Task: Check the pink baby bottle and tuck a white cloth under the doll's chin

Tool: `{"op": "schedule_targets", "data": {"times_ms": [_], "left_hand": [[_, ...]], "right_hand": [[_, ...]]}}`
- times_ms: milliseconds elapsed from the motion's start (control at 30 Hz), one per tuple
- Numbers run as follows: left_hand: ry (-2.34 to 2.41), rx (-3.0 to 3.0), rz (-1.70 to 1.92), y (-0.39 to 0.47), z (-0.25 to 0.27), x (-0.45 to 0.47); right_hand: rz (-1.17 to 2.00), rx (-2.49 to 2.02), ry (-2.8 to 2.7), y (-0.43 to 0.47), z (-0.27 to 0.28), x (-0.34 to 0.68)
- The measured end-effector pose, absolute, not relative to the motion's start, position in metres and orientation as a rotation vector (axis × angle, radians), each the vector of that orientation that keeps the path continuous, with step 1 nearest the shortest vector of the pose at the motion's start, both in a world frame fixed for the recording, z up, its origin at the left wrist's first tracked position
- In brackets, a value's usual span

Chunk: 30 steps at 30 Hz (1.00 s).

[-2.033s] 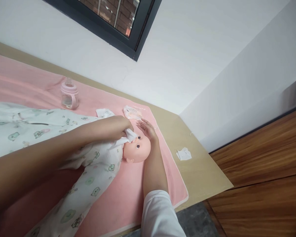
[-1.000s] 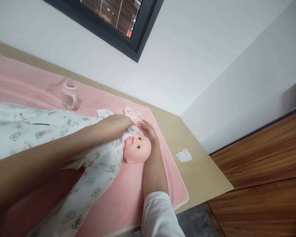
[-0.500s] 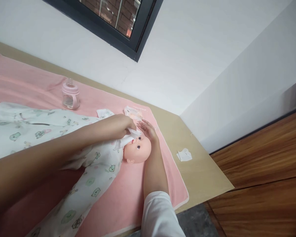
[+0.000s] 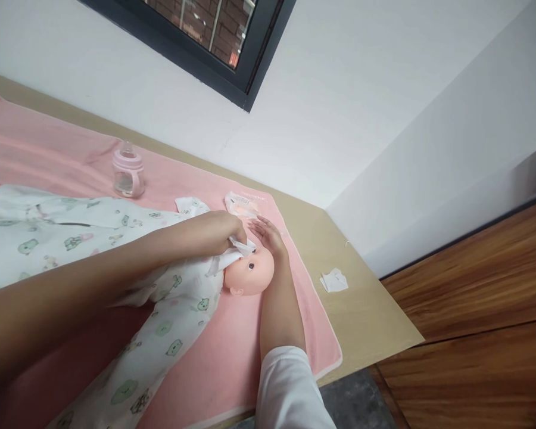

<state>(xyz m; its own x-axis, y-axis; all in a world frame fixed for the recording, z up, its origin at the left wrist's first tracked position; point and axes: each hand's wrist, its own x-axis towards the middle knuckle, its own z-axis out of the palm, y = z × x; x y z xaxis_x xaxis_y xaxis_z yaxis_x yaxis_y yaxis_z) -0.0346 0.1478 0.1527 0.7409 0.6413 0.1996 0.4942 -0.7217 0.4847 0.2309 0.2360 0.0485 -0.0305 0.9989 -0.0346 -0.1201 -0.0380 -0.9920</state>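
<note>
Left hand (image 4: 221, 233) pinches white tissue (image 4: 245, 246) at bald pink doll head (image 4: 252, 277) — wiping, seemingly — right hand (image 4: 269, 237) unclenched; next needs gentleness.

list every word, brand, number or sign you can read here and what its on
None can be read.
White lettering on the pink mat: too small and blurred.
Clear packet: faint marks, too blurred to tell.
Patterned outfit: a dark motif might include letters; cannot tell.

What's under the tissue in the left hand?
Part of the doll's face. One eye shows clear of the tissue in the left hand; the mouth is covered and cannot be seen.
</note>
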Motion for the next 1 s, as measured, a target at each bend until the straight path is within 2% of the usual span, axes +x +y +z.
{"op": "schedule_targets", "data": {"times_ms": [400, 1000], "left_hand": [[1.034, 2.542, 0.399, 0.145, 0.165, -0.032], [1.097, 2.584, 0.523, 0.152, 0.161, -0.037]], "right_hand": [[1.295, -1.167, -1.122, 0.237, 0.047, 0.232], [1.27, -1.206, -1.145, 0.23, 0.056, 0.225]]}}
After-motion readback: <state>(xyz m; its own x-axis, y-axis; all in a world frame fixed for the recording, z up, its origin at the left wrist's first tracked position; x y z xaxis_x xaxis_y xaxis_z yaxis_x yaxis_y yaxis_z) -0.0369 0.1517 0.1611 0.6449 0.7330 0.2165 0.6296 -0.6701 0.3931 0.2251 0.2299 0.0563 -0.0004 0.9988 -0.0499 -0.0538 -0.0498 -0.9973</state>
